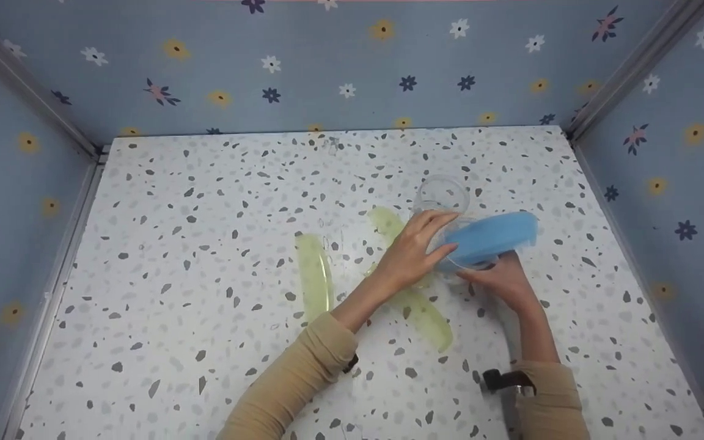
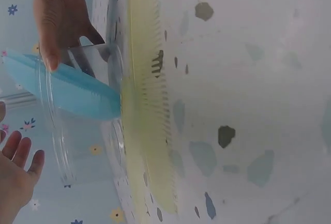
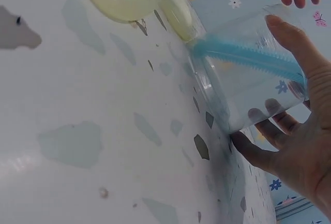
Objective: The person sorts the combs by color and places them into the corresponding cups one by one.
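Observation:
My right hand (image 1: 502, 278) holds a clear plastic jar (image 3: 232, 97) from the side, thumb and fingers spread round its wall. A blue comb (image 1: 492, 235) leans inside the jar, its upper end sticking out past the rim in the head view. My left hand (image 1: 416, 247) hovers by the jar's mouth. In the left wrist view its fingers (image 2: 20, 151) are loosely extended, apart from the jar and comb.
A pale yellow comb (image 1: 312, 275) lies left of my left forearm. More yellow comb shows above and below that arm; whether one piece or two is hidden. Behind the jar lies a clear round rim (image 1: 443, 177), perhaps a lid. Flowered panels (image 1: 327, 67) enclose the speckled table (image 1: 205, 366).

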Tool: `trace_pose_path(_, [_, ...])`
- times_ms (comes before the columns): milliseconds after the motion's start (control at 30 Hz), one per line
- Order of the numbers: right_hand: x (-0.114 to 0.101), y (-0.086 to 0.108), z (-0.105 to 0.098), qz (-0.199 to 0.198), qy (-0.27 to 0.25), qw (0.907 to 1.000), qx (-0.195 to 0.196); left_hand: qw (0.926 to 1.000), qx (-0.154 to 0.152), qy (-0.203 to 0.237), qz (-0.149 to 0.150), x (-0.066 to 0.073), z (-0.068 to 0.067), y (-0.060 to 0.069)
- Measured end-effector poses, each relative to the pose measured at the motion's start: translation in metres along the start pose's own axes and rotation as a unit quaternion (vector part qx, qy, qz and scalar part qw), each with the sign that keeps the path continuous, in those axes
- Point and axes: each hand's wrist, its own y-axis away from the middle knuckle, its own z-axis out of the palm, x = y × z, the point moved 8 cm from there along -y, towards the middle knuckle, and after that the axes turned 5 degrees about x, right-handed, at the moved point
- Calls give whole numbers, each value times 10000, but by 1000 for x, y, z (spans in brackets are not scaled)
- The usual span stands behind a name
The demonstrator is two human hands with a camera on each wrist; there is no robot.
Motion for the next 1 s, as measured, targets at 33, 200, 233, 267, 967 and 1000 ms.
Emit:
trace_pose_path(33, [0,0,-1,12,-9,10000,-8,10000,6,16,-17,-2,-2,1])
trace_pose_path(200, [1,-1,-6,103,69,9999,-51,10000,-9,-57,-41,-9,-9,8])
trace_pose_path(233, [1,-1,-7,109,106,9999,-53,10000,-25,-79,-35,-10,-10,10])
trace_pose_path(267, [1,-1,-8,124,101,9999,-40,9999,-34,-92,-29,-11,-10,11])
trace_pose_path(967, [9,-6,-24,441,616,9971,-69,9960,-686,-446,-345,-33,-11,56])
trace_pose_path(1000, [9,-5,-26,469,684,9965,-60,9954,-742,-462,-385,-34,-10,58])
